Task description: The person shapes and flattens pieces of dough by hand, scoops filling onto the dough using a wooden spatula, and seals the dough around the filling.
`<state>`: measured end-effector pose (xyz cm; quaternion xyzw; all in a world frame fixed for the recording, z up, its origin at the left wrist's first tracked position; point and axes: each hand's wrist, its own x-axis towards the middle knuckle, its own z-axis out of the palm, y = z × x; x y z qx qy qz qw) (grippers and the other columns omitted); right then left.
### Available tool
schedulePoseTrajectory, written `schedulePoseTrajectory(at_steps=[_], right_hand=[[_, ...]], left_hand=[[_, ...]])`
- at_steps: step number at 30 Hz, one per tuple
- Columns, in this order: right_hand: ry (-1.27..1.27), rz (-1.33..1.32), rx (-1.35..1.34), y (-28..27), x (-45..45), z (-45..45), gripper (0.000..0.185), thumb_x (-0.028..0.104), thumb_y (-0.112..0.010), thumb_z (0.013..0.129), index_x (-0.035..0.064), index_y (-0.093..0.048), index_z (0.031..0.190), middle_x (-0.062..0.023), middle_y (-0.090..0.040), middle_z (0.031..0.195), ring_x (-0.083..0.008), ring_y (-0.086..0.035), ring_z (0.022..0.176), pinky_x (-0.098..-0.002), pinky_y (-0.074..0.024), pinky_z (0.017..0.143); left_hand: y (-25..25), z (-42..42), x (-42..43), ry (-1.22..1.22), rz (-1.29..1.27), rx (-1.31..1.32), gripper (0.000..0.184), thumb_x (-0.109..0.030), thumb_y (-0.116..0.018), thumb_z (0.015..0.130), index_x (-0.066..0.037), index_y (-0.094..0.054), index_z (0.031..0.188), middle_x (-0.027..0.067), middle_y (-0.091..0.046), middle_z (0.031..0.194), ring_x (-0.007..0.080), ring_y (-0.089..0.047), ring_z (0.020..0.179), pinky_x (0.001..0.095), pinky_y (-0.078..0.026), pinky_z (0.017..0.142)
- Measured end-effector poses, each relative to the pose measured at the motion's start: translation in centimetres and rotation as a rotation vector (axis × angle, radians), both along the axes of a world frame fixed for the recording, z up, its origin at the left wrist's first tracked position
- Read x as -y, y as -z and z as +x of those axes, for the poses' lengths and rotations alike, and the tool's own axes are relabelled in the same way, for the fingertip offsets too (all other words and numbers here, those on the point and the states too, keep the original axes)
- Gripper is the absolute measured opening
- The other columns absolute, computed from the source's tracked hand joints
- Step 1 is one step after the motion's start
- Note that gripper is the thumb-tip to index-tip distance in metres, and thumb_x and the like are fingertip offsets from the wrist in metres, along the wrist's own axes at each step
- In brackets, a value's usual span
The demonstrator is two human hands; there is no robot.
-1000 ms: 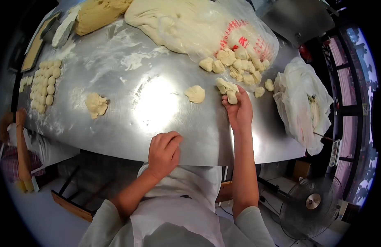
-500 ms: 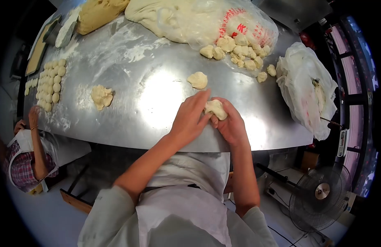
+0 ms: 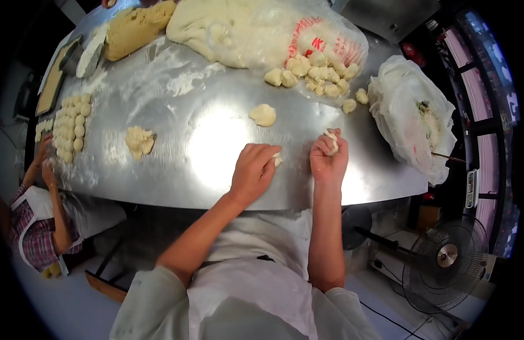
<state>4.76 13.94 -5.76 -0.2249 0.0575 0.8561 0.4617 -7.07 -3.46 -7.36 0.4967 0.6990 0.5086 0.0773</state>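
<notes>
My left hand point(image 3: 251, 173) is closed over a small piece of dough point(image 3: 277, 160), and only a bit of it shows past the fingertips. Palm up, my right hand point(image 3: 329, 160) has its fingers curled round another dough piece point(image 3: 331, 142). A gap of bare metal separates the two hands. Just beyond them lies a flattened dough lump point(image 3: 263, 115). To the left sits a rougher, crumpled dough lump point(image 3: 139, 142). Several small dough pieces point(image 3: 321, 73) are heaped farther back on the right.
The steel table point(image 3: 188, 164) carries a large plastic-covered dough mass point(image 3: 233, 34), a tan dough block point(image 3: 138, 31) and rows of dough balls point(image 3: 72, 124). A plastic bag of filling point(image 3: 412, 119) stands right. A co-worker point(image 3: 46, 221) works at left; a fan point(image 3: 446, 258) stands lower right.
My hands have moved apart, and the dough that was between them is now in two pieces, one in each hand. The co-worker's hands have shifted near the dough balls.
</notes>
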Motion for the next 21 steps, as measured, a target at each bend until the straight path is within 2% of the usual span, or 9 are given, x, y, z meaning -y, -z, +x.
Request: schedulePoseTrajectory(at_steps=[3, 4, 7, 10, 13, 14, 17, 18, 21], right_hand=[[-0.207, 0.303, 0.375, -2.7, 0.1, 0.5, 0.017, 0.014, -0.054, 0.104, 0.0089, -0.055, 0.12, -0.0009, -0.057, 0.078, -0.0112, -0.041, 0.052, -0.0261, -0.0341, 0.047], [-0.277, 0.353, 0.49, -3.6, 0.3, 0.4, 0.016, 0.018, -0.053, 0.106, 0.0103, -0.056, 0.119, 0.0014, -0.056, 0.076, -0.0104, -0.039, 0.05, -0.026, -0.0315, 0.046], [-0.413, 0.426, 0.56, -3.1, -0.2, 0.9, 0.017, 0.026, -0.051, 0.109, 0.0102, -0.058, 0.114, 0.0014, -0.054, 0.075, -0.0095, -0.037, 0.049, -0.0264, -0.0311, 0.046], [-0.407, 0.555, 0.624, -3.4, 0.2, 0.4, 0.026, 0.034, -0.053, 0.111, 0.0097, -0.06, 0.106, 0.0018, -0.054, 0.074, -0.0085, -0.04, 0.051, -0.0266, -0.0332, 0.047], [-0.333, 0.893, 0.956, -3.5, 1.2, -1.6, 0.032, 0.039, -0.055, 0.111, 0.0088, -0.061, 0.101, 0.0015, -0.054, 0.074, -0.0071, -0.044, 0.054, -0.0249, -0.0365, 0.049], [-0.416, 0.917, 1.12, -3.0, 1.2, -2.0, 0.023, 0.031, -0.067, 0.105, 0.0085, -0.063, 0.101, -0.0044, -0.062, 0.087, -0.0138, -0.056, 0.069, -0.0304, -0.0453, 0.06], [-0.162, 2.054, 1.861, -0.3, 1.8, -3.7, 0.018, 0.022, -0.075, 0.096, 0.0091, -0.067, 0.106, -0.0118, -0.065, 0.111, -0.0237, -0.063, 0.095, -0.0374, -0.0494, 0.077], [-0.202, 2.072, 1.85, -1.2, 2.1, -3.9, 0.027, 0.016, -0.08, 0.089, 0.0093, -0.071, 0.113, -0.0164, -0.06, 0.134, -0.0326, -0.059, 0.119, -0.0439, -0.0487, 0.095], [-0.373, 1.618, 1.411, -1.7, 1.0, -3.4, 0.031, 0.013, -0.077, 0.09, 0.0064, -0.07, 0.12, -0.0171, -0.062, 0.137, -0.0349, -0.06, 0.123, -0.0444, -0.0487, 0.102]], left_hand=[[-0.3, -0.2, 0.1, -0.084, 0.04, 0.153, 0.032, 0.002, -0.059, 0.096, -0.003, -0.066, 0.127, 0.0124, -0.069, 0.111, 0.0314, -0.06, 0.102, 0.0398, -0.05, 0.09], [-0.3, -0.3, 0.1, -0.135, 0.044, 0.134, 0.029, -0.001, -0.058, 0.099, -0.002, -0.065, 0.127, 0.0124, -0.067, 0.106, 0.03, -0.058, 0.097, 0.0395, -0.048, 0.088], [-0.7, -1.1, 0.6, -0.183, 0.026, 0.111, 0.026, -0.005, -0.057, 0.103, -0.002, -0.064, 0.128, 0.0114, -0.062, 0.099, 0.0288, -0.054, 0.092, 0.039, -0.046, 0.086], [-1.6, -2.5, 0.9, -0.283, 0.026, 0.11, 0.025, -0.009, -0.054, 0.106, -0.002, -0.064, 0.128, 0.0103, -0.057, 0.096, 0.0267, -0.051, 0.091, 0.0382, -0.044, 0.086], [-3.0, -4.7, 0.3, -0.354, 0.055, 0.087, 0.026, -0.011, -0.053, 0.108, -0.003, -0.065, 0.13, 0.0096, -0.056, 0.095, 0.0259, -0.051, 0.091, 0.0371, -0.044, 0.086], [-3.0, -5.5, 0.0, -0.339, 0.041, 0.072, 0.028, -0.011, -0.055, 0.107, -0.002, -0.064, 0.132, 0.0112, -0.058, 0.102, 0.0273, -0.052, 0.096, 0.0378, -0.044, 0.089], [-2.1, -6.8, -0.7, -0.333, -0.094, -0.067, 0.036, -0.01, -0.061, 0.102, -0.001, -0.062, 0.137, 0.0158, -0.057, 0.124, 0.0322, -0.052, 0.112, 0.0409, -0.045, 0.098], [-1.9, -7.2, -1.0, -0.333, -0.151, -0.129, 0.039, -0.009, -0.063, 0.101, -0.001, -0.062, 0.139, 0.0173, -0.056, 0.132, 0.034, -0.051, 0.118, 0.0421, -0.044, 0.101], [-2.1, -7.3, -0.9, -0.338, -0.144, -0.044, 0.046, -0.008, -0.067, 0.097, 0.0, -0.06, 0.141, 0.0197, -0.048, 0.147, 0.0391, -0.044, 0.133, 0.0454, -0.042, 0.109]])
